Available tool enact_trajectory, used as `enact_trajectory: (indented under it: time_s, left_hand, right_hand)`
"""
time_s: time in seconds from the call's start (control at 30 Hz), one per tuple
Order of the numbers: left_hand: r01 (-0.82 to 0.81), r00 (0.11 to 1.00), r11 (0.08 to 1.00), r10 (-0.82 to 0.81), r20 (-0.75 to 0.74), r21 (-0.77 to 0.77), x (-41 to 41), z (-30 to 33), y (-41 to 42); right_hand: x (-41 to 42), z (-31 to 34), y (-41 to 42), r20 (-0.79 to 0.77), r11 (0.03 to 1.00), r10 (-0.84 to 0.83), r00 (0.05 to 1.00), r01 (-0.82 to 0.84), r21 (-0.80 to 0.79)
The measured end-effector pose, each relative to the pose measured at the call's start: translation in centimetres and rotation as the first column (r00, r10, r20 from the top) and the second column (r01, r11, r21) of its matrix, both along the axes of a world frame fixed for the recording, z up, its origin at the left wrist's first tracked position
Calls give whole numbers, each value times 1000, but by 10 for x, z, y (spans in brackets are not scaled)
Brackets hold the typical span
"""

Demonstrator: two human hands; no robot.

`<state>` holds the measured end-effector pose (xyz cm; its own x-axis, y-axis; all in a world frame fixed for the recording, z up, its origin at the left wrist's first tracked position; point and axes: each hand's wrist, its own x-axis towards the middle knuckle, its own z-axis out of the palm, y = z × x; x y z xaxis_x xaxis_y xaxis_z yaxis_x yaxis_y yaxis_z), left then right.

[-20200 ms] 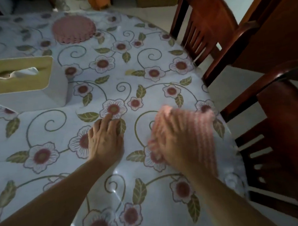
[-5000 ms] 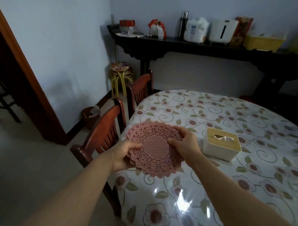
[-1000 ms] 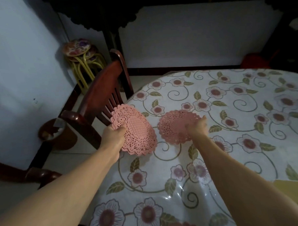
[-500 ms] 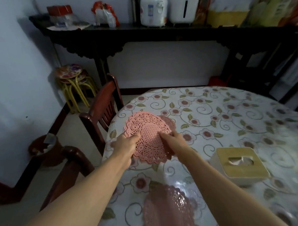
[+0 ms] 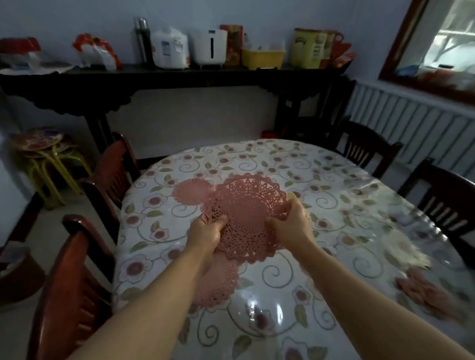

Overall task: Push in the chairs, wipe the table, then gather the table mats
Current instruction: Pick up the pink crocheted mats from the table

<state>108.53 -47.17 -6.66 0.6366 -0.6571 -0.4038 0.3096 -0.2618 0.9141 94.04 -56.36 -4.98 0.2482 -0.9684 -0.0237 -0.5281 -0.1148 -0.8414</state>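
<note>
Head view: left hand (image 5: 207,231) and right hand (image 5: 292,223) fingers curl round a round, lacy pink mat (image 5: 246,214) above the floral, glossy counter (image 5: 340,202).

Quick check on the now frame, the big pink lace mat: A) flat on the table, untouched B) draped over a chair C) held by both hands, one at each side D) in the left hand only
C: the left hand grips the near-left edge of the big pink lace mat and the right hand grips its right edge, above the table.
</note>
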Motion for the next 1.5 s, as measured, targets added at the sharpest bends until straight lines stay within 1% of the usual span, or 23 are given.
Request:
enact_trajectory:
  time_s: [0.07,0.23,0.3,0.37,0.47,0.6,0.73,0.8,0.9,1.0,1.07,1.17,1.27,1.37,1.43,1.5]
  left_hand:
    - [77,996,997,-77,-40,-14,-28,8,-8]
    - [166,985,986,-167,-54,-22,-85,16,-48]
    - [183,983,983,-183,-13,-28,-110,17,-75]
    - [185,983,982,-184,25,-32,-139,13,-106]
    - [152,986,988,-151,66,-11,-180,1,-158]
    - [86,989,993,-94,114,77,-237,-25,-229]
    - [-17,988,989,-5,155,146,-288,-34,-280]
    - [-49,982,980,13,186,192,-304,-42,-308]
    - [-70,975,972,19,220,225,-311,-45,-329]
    - [-90,958,960,10,286,267,-313,-52,-354]
    - [-117,955,948,26,294,295,-314,-57,-368]
    - [-138,955,937,41,293,320,-313,-65,-381]
    - [-142,959,939,52,279,313,-312,-74,-387]
    - [-127,972,953,64,226,276,-314,-82,-388]
    - [-112,976,956,55,210,270,-315,-87,-389]
    - [-100,979,958,46,197,269,-315,-86,-390]
  right_hand:
    - [-35,4,-9,3,998,-67,998,67,-12]
    - [-109,9,-46,35,974,-224,974,225,-24]
    - [-139,8,-70,62,968,-246,967,248,-33]
    - [-170,6,-98,55,967,-246,968,249,-58]
    - [-215,-5,-148,30,965,-258,966,259,-42]
    - [-281,-29,-226,40,951,-309,950,308,14]
    - [-338,-60,-292,45,917,-385,922,378,125]
    - [-361,-80,-328,39,892,-423,905,408,197]
    - [-376,-96,-356,3,858,-455,890,438,267]
    - [-379,-114,-386,-4,848,-448,894,427,313]
    - [-374,-128,-405,-4,846,-431,902,406,345]
    - [-361,-144,-424,-45,867,-351,935,343,361]
    - [-346,-161,-432,-52,862,-249,967,246,444]
    - [-342,-181,-435,-177,884,-134,975,198,424]
    - [-340,-188,-436,-214,883,-87,973,175,435]
    - [-340,-189,-436,-297,896,-25,955,153,417]
